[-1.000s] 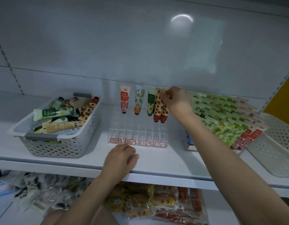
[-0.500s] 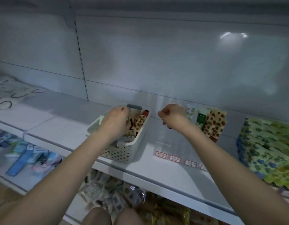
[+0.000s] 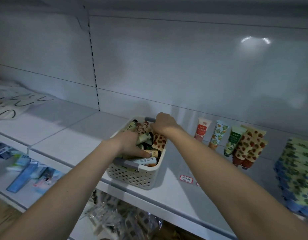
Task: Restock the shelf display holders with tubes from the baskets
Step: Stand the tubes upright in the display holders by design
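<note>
Basket [image 3: 132, 179]: centre frame, heaped with tubes [image 3: 160, 142].
Left hand [image 3: 130, 144]: sunk among tubes; grasp indiscernible.
Right hand [image 3: 164, 125]: curled at far rim; hold indiscernible.
Advised: isolate one tube, lift without snagging.

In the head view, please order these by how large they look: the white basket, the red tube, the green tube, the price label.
1. white basket
2. green tube and red tube: they look about alike, so I do not rank them
3. price label, the smallest

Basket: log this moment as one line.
left hand in basket among tubes | right hand at far handle | holding: unclear
</note>
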`<state>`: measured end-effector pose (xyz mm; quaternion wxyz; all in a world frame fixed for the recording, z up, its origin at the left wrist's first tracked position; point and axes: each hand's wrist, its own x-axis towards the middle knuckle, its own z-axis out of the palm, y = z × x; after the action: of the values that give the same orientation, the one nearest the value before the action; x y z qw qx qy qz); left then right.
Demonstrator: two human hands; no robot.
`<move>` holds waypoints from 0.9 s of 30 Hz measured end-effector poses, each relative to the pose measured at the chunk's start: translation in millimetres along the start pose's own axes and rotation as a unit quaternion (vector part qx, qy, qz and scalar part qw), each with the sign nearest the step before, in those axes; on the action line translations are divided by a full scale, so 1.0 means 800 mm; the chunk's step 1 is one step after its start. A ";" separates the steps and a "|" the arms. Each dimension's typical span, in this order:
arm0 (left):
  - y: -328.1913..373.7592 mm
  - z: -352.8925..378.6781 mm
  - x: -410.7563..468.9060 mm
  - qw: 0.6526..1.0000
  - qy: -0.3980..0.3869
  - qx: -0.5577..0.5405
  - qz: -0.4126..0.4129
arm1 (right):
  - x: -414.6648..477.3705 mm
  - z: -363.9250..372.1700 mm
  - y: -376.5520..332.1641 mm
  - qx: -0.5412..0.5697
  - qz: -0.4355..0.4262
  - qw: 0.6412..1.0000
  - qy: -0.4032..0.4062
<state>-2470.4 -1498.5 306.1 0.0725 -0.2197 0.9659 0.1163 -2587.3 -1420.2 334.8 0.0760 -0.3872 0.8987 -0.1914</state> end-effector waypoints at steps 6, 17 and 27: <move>0.001 0.000 0.004 0.998 -0.028 -0.057 -0.009 | 0.015 0.018 -0.014 -0.022 -0.001 1.000 -0.004; -0.005 0.002 0.004 0.986 0.018 -0.161 0.039 | 0.043 0.010 -0.009 0.081 0.060 0.994 -0.035; -0.012 -0.011 -0.012 0.981 0.089 -0.169 0.032 | 0.022 -0.019 0.019 0.270 0.089 0.959 -0.024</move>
<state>-2458.4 -1505.5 314.5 -0.0555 -0.2072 0.9414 0.2603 -2614.1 -1419.2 342.7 0.2155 -0.2754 0.8425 -0.4098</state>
